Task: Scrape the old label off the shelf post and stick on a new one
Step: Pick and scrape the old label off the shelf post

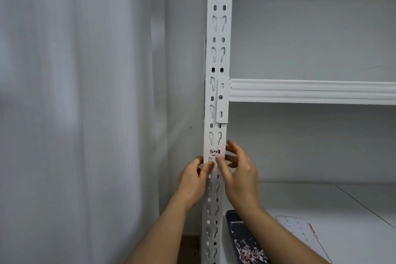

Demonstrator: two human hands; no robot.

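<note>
Both hands at shelf post [216, 92], low, under beam bracket. Left hand [192, 180] pinching post edge, steadying. Right hand [240, 176] fingers loose, thumb pressing post face; whether it pinches anything, cannot tell. Label remnant [214, 152] just above thumbs: thin, brittle, likely flakes; pick from lifted edge. Scrapings in tray [246, 242] on shelf below.

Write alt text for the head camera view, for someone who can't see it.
Two bare hands, left hand and right hand, pinch a white slotted shelf post just below torn label remnants. A dark tray of scrapings sits on the shelf below.
</note>
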